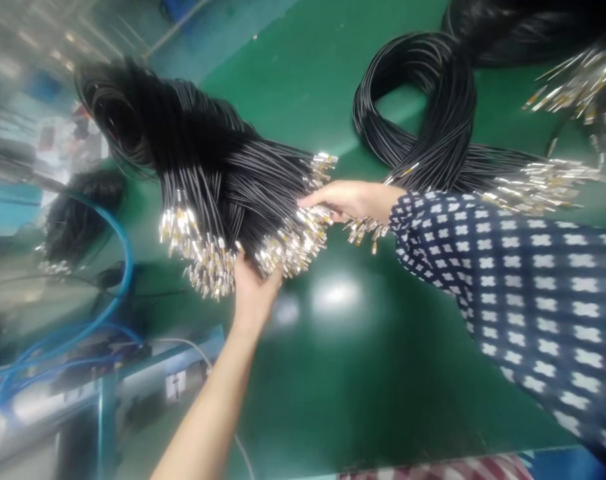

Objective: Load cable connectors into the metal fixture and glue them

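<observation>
A thick bundle of black cables (263,180) lies on the green table, with many silvery connector ends (293,247) fanned toward me. My left hand (254,293) reaches in from below and grips the bundle among the connector ends, part of its fingers hidden by the cables. From the right, my right hand (355,200) is closed over the ends at the bundle's right edge, its lower fingers out of sight. Just beyond that hand, a coiled black cable bundle (447,120) rests on the table, some of its metal ends passing beneath my wrist.
More black cables (527,33) with metal tips lie at the upper right of the green table (343,373). Left of it are a blurred dark cable bundle (83,213), a curving blue hose (125,260) and machine parts. Red-and-white checked cloth (433,470) shows at the bottom edge.
</observation>
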Demonstrator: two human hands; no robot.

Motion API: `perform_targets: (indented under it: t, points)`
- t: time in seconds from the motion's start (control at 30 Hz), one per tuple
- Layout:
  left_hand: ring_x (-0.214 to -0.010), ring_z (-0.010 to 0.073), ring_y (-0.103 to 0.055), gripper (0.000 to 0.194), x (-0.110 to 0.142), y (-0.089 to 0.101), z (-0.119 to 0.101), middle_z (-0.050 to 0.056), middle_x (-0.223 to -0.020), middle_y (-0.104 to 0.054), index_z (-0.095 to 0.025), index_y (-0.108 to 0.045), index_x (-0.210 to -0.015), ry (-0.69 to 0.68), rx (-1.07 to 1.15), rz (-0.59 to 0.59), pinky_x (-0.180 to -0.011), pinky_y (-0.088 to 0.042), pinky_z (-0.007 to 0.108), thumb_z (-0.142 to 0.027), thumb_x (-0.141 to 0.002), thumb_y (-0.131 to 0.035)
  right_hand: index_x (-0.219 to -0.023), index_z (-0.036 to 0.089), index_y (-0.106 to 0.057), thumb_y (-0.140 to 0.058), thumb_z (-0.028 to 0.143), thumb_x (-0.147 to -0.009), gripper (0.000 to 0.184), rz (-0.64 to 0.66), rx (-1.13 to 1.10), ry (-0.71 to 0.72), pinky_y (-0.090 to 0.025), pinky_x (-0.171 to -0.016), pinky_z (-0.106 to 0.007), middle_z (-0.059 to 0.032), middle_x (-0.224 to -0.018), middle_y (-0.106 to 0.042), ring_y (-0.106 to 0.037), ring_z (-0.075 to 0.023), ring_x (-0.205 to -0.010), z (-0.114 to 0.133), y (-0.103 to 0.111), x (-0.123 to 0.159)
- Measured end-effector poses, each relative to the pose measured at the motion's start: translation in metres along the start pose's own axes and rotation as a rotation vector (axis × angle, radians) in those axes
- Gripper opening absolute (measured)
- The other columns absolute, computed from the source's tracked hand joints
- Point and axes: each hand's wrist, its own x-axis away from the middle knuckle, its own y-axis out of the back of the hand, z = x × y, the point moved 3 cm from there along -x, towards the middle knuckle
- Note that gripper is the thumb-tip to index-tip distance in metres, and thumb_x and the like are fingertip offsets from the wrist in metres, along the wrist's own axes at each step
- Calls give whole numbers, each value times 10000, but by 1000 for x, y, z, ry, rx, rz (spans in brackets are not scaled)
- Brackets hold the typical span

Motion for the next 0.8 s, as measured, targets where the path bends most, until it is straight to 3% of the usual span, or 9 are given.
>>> perform_targets:
  t: [0.03, 0.1, 0.17, 0.2, 0.3, 0.4, 0.47, 0.6, 0.8]
  points:
    - [-1494, 274, -254, 761, 7, 1, -5, 101, -1568, -355, -234, -445, -1412, -151, -149, -27, -1208, -276, 378, -128, -732, -769, -742, 130, -671, -888, 125, -685, 224, -10, 12, 1, -585, -851, -463, -62, -842, -671, -631, -317, -1072, 3, 0, 1]
    - [-1486, 337, -239, 739, 16, -8, -16, 157, -1551, -355, -190, -459, -1415, -532, -578, -13, -1222, -208, 471, -151, -741, -759, -821, 107, -687, -828, 182, -794, 162, -26, 65, 17, -578, -851, -415, -59, -900, -677, -639, -286, -1077, 12, -1, 5]
    - [-1455, 407, -277, 737, 14, -28, -21, 211, -1511, -395, -152, -488, -1386, -835, -976, 99, -1201, -180, 560, -170, -714, -790, -913, 90, -692, -777, 221, -861, 165, -16, 164, 35, -563, -867, -370, -47, -945, -683, -650, -248, -1071, 23, -2, 11]
    - [-1457, 425, -269, 782, 7, -38, -21, 217, -1515, -395, -157, -495, -1373, -908, -1090, 155, -1199, -155, 580, -167, -669, -834, -946, 88, -690, -763, 238, -878, 181, -4, 214, 40, -557, -874, -347, -40, -961, -685, -655, -232, -1067, 28, -2, 14]
    - [-1461, 482, -219, 884, -24, -68, -27, 229, -1516, -402, -160, -552, -1295, -954, -1248, 220, -1191, -108, 617, -201, -509, -955, -976, 81, -675, -746, 279, -896, 225, 3, 307, 36, -555, -850, -291, -37, -980, -683, -665, -223, -1066, 41, 0, 19]
    - [-1336, 512, -379, 597, -47, -86, -42, 226, -1283, -595, -121, -668, -1057, -948, -1379, 230, -1114, -224, 636, -310, -562, -944, -982, 71, -649, -750, 296, -889, 263, -29, 349, 47, -550, -774, -240, -37, -956, -671, -681, -235, -1062, 50, 5, 20]
    - [-1207, 473, -502, 388, -50, -89, -54, 192, -1077, -663, -111, -690, -889, -977, -1505, 242, -1048, -307, 595, -372, -670, -878, -976, 64, -634, -735, 308, -901, 274, -34, 373, 58, -537, -726, -213, -32, -903, -671, -695, -240, -1043, 55, 9, 21]
    - [-980, 337, -595, 249, -38, -69, -77, 101, -846, -684, -170, -676, -814, -1152, -1590, 224, -887, -395, 467, -413, -870, -660, -945, 39, -611, -702, 305, -928, 281, -26, 403, 80, -528, -708, -195, -39, -866, -684, -698, -253, -1051, 67, 11, 27]
    - [-895, 305, -588, 306, -28, -30, -95, 107, -862, -726, -190, -650, -784, -1319, -1472, 62, -779, -369, 431, -406, -952, -512, -934, 9, -578, -648, 288, -970, 289, -25, 451, 119, -534, -726, -178, -50, -914, -691, -684, -245, -1083, 84, 8, 33]
